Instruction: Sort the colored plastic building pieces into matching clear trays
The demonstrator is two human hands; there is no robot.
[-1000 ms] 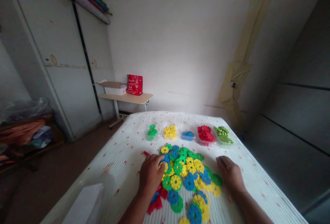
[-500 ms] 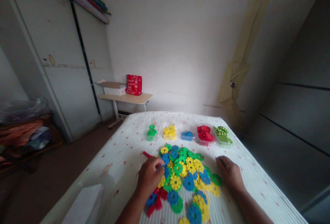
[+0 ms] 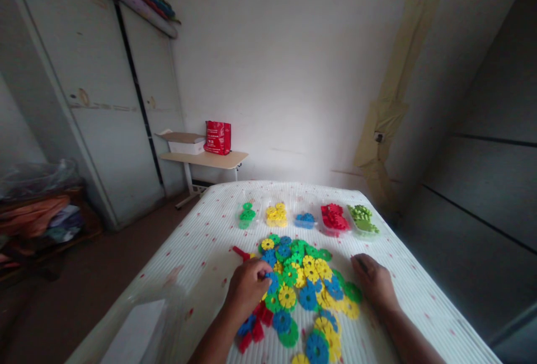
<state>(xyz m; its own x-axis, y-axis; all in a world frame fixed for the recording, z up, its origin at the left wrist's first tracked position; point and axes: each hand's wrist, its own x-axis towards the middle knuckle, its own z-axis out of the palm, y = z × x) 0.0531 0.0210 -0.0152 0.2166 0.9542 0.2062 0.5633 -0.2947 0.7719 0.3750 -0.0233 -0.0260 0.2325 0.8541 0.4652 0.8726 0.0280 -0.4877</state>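
My left hand [image 3: 248,284] is at the left edge of a loose pile of flower-shaped notched plastic discs. Its fingers are curled in a pinch on a blue disc [image 3: 272,282], partly hidden by the fingertips. Around it lie a yellow disc [image 3: 287,297], a green disc [image 3: 289,275] and several more in blue, green and yellow. Red pieces [image 3: 264,313] lie just below that wrist. To the right of the pile, my right hand [image 3: 375,280] rests on the cloth, fingers loosely bent and thumb apart, with nothing visible in it. A green disc [image 3: 352,292] lies close by.
Along the back stand clear tubs holding green discs [image 3: 247,215], yellow discs [image 3: 276,214], blue discs [image 3: 305,219], red pieces [image 3: 334,216] and light green pieces [image 3: 362,218]. A clear container with a white box [image 3: 136,330] sits at the front left.
My left hand has shifted slightly right, its fingertips now on the blue disc. More of the red piece behind it shows. My right hand has stayed in place.
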